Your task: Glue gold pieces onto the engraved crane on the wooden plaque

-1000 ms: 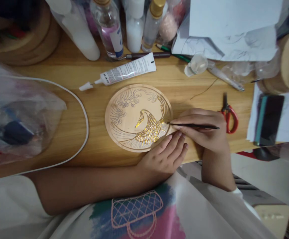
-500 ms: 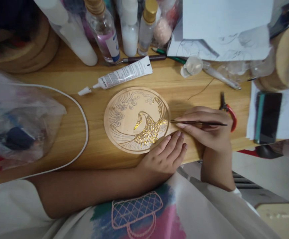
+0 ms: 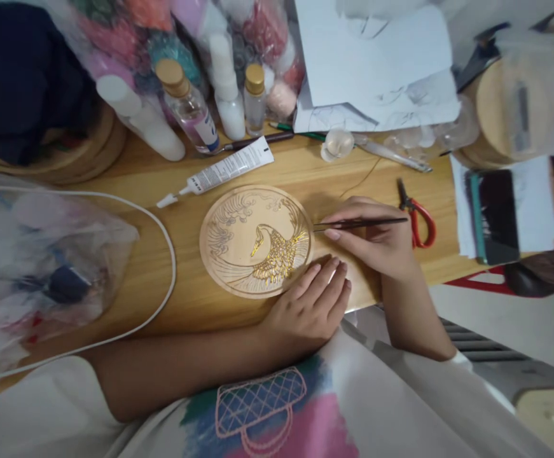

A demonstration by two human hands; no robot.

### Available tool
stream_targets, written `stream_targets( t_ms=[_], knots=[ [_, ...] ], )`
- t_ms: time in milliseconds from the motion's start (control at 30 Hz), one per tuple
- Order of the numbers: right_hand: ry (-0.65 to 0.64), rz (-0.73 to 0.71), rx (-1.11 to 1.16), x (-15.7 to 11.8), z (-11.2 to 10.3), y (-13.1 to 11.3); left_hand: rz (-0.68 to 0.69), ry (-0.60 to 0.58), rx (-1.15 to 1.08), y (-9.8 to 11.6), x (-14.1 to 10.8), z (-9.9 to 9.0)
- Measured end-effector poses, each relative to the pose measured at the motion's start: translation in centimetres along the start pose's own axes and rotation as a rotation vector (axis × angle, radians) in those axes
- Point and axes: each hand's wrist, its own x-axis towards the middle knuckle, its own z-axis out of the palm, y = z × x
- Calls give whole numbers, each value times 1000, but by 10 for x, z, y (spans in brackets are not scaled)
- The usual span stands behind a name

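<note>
A round wooden plaque [image 3: 229, 267] with a carved crane lies on the table; gold wire-like lines fill the neck, body and part of one wing, while the waves and other feathers are bare dark outlines. My left hand [image 3: 305, 305] rests flat at its lower right edge, fingers stretched out. Pinched in my right hand [image 3: 376, 242] are slim dark tweezers [image 3: 362, 223], their tips at the plaque's right rim. Whether the tips hold anything is too small to tell. Red-handled pliers [image 3: 417, 219] lie just right of that hand.
Above the plaque lies a white glue tube [image 3: 231, 166], its nozzle pointing left. Bottles [image 3: 191, 114], papers [image 3: 376, 63] and a small clear container [image 3: 338, 144] line the back. A white cable [image 3: 165, 235] curves at left beside a plastic bag [image 3: 67, 254]. A phone [image 3: 496, 216] lies at right.
The camera view has shifted, showing more of the back of the table. My right hand with the tweezers has moved slightly toward the plaque's right rim. My left hand stays resting there.
</note>
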Motion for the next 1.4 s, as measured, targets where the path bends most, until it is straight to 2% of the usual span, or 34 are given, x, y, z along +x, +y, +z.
stream_targets(
  t_ms=[167, 233, 367, 467, 700, 967, 1400],
  knots=[
    [112, 65, 13, -7, 1, -5, 65, -11, -78, -20, 5, -25],
    [125, 83, -2, -13, 2, -8, 16, -38, -71, -36, 5, -37],
    [72, 66, 20, -21, 5, -6, -61, -62, -50, -65, 0, -44],
    [-12, 34, 32, -22, 6, 0, -86, -76, -59, -75, -3, -40],
    [-78, -8, 21, -21, 3, 3, -99, -86, -75, -73, -3, -40],
    [-110, 80, 5, -23, 1, -2, -124, -98, -69, -71, 0, -41],
    [-112, 93, 3, -23, 2, -6, -130, -88, -53, -70, 2, -42]
  ],
)
